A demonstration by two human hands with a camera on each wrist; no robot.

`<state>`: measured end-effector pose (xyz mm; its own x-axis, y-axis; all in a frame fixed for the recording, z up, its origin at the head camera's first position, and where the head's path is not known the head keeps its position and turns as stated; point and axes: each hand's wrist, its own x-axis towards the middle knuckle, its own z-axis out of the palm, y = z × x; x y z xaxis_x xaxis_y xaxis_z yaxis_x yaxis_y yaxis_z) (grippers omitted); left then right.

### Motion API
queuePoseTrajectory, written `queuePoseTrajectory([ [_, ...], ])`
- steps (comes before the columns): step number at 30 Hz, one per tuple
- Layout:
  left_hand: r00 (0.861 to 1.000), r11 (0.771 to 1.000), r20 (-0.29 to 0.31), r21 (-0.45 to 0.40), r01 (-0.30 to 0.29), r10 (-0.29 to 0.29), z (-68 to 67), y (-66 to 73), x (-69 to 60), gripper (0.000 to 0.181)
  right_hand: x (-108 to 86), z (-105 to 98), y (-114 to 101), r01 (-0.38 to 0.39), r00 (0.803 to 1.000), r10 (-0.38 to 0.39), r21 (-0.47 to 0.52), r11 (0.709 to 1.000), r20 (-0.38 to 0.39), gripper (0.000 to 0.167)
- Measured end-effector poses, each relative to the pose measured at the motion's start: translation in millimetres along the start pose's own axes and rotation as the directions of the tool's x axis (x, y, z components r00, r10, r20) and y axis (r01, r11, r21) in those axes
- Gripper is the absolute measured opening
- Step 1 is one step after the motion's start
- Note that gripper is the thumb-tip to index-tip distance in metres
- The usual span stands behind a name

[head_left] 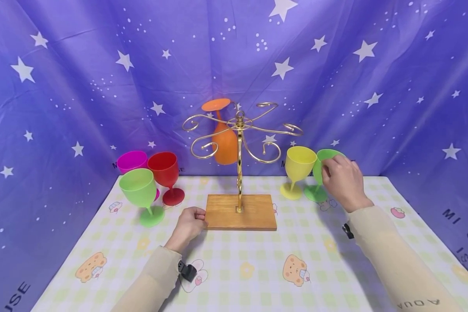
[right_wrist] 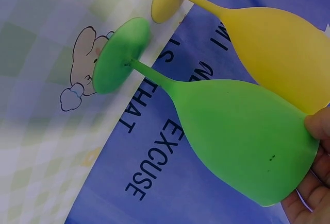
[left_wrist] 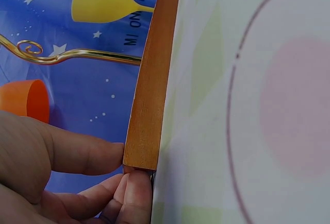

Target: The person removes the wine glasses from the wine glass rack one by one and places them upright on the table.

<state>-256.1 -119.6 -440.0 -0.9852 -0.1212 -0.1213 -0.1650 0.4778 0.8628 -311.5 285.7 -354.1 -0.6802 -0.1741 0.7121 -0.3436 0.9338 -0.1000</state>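
My right hand [head_left: 347,180] holds a green wine goblet [right_wrist: 242,131] by its rim, with the thumb on the near side of the bowl. The goblet is upright, its foot at the tablecloth. Beside it stands a yellow goblet [head_left: 299,164]. In the middle is a gold wine-glass rack [head_left: 239,169] with curled arms and a wooden base [head_left: 238,221]. An orange goblet [head_left: 225,145] hangs upside down at the rack's back left. My left hand [head_left: 189,224] grips the base's left end, thumb against its upper edge and fingertips at the end face.
Three goblets stand upright on the left: a magenta one [head_left: 131,161], a red one [head_left: 165,171] and a light green one [head_left: 138,190]. A checked tablecloth [head_left: 257,251] covers the table. Blue star-patterned curtains [head_left: 234,52] enclose the back and sides.
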Motion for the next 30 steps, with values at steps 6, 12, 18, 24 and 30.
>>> queuePoseTrajectory([
  [6, 1.000, 1.000, 0.005, -0.006, -0.009, 0.009, -0.1, -0.7, 0.7, 0.025, -0.4, -1.1, 0.7, -0.002, 1.000, 0.002, -0.002, 1.000, 0.010, 0.014],
  [12, 1.000, 1.000, 0.007, 0.004, -0.005, 0.005, -0.2, -0.4, 0.7, 0.025, -1.7, -2.5, 1.0, -0.009, 1.000, 0.009, -0.003, 1.000, 0.007, 0.019],
  [18, 1.000, 1.000, 0.004, -0.004, -0.004, 0.004, -0.1, -0.5, 0.5, 0.024, -1.8, -7.1, -5.0, -0.023, 0.999, 0.023, 0.015, 1.000, -0.031, 0.023],
  [24, 1.000, 1.000, 0.001, -0.004, 0.004, -0.004, -0.2, -0.2, 0.2, 0.024, -2.8, -12.3, -11.3, -0.016, 0.998, 0.018, 0.042, 0.999, -0.066, 0.021],
  [30, 1.000, 1.000, 0.006, -0.006, 0.014, -0.014, -0.7, 0.9, 0.0, 0.024, -3.6, -14.2, -19.9, 0.033, 0.989, -0.021, 0.075, 0.997, -0.147, 0.021],
])
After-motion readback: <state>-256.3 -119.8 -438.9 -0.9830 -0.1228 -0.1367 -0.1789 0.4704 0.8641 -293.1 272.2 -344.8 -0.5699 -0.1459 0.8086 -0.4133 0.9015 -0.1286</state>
